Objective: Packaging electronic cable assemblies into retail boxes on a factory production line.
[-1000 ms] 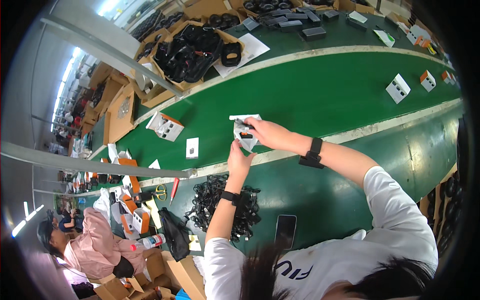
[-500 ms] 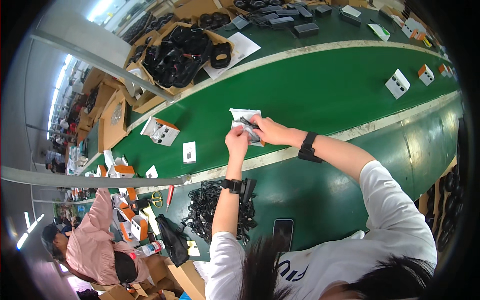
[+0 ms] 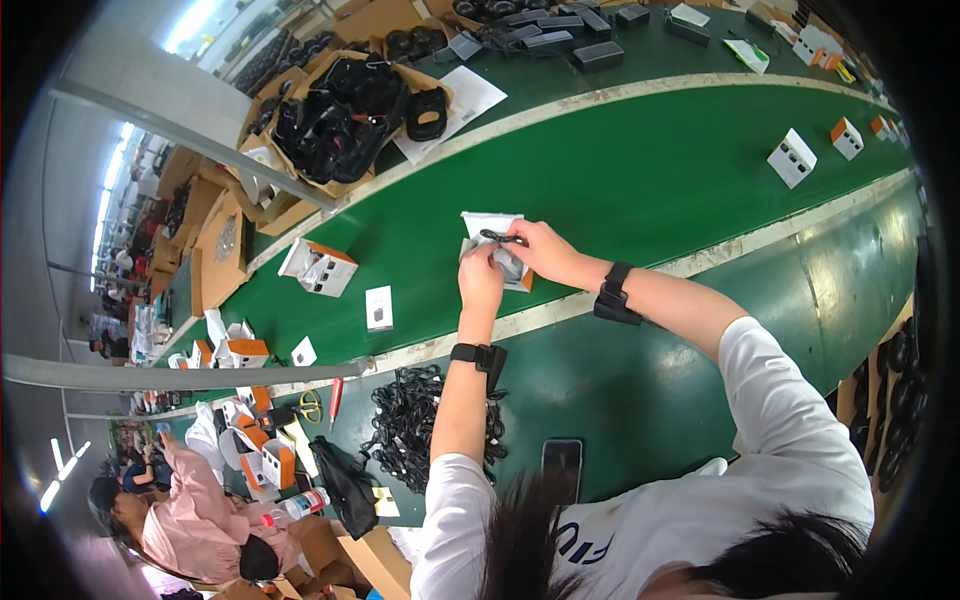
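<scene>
An open white and orange box (image 3: 492,222) stands on the green belt with its lid raised. My right hand (image 3: 548,254) is closed on a small bundled black cable (image 3: 498,237) above the box's opening. At the box's left side, my left hand (image 3: 480,282) has its fingers pinched; they touch the whitish wrapping (image 3: 510,266) inside, but exactly what they grip is hidden. A pile of black cables (image 3: 405,425) lies on the green table near my left forearm. Left of my hands, a white printed card (image 3: 379,309) lies flat beside another open box (image 3: 318,268).
Closer to me are a phone (image 3: 562,470), a red pen-like tool (image 3: 335,402) and yellow-handled scissors (image 3: 311,406). A metal bar (image 3: 200,374) crosses the left side. A person in pink (image 3: 195,515) sits at left among boxes. More boxes (image 3: 792,158) stand on the belt at right.
My right hand has lifted slightly, and the black cable now shows apart from the wrapping. My left hand has shifted a little down. The person in pink has lowered an arm.
</scene>
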A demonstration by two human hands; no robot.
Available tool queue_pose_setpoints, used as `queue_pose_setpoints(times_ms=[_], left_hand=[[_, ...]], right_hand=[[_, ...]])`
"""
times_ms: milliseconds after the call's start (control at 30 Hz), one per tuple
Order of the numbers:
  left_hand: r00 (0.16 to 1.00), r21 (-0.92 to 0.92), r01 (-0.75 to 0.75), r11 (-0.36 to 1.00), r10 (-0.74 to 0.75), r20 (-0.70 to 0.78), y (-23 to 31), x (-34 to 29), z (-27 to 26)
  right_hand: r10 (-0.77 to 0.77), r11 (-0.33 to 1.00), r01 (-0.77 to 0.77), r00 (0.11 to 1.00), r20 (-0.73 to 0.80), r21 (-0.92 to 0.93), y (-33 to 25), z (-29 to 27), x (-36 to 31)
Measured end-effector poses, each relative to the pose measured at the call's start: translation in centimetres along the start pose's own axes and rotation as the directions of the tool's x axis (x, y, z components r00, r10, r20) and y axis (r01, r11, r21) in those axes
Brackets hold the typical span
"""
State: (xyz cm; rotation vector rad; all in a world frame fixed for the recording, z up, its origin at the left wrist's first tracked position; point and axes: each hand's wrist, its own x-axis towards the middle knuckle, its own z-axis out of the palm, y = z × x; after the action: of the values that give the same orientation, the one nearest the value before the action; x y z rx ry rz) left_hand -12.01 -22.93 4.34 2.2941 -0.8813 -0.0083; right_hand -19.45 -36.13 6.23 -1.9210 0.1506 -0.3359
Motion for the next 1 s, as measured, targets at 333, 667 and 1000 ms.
queue_pose_setpoints(times_ms=[333,667,1000], left_hand=[[0.984,-0.014,-0.159,0.987,0.158,-0.080,0.7,-1.2,1.6],[0.964,-0.039,-0.156,0.987,0.143,-0.222,2.5,-1.3,2.9],[0.955,0.170,-0.270,0.948,0.286,-0.073,3.1,-1.2,3.1]], right_hand=[[-0.150,0.478,0.334,0.942,0.299,-0.812,-0.3,1.4,2.1],[-0.038,0.689,0.235,0.956,0.290,-0.685,0.0,-0.9,3.5],[-0.204,0.566,0.416,0.907,0.368,-0.711,2.2,-2.9,0.3]])
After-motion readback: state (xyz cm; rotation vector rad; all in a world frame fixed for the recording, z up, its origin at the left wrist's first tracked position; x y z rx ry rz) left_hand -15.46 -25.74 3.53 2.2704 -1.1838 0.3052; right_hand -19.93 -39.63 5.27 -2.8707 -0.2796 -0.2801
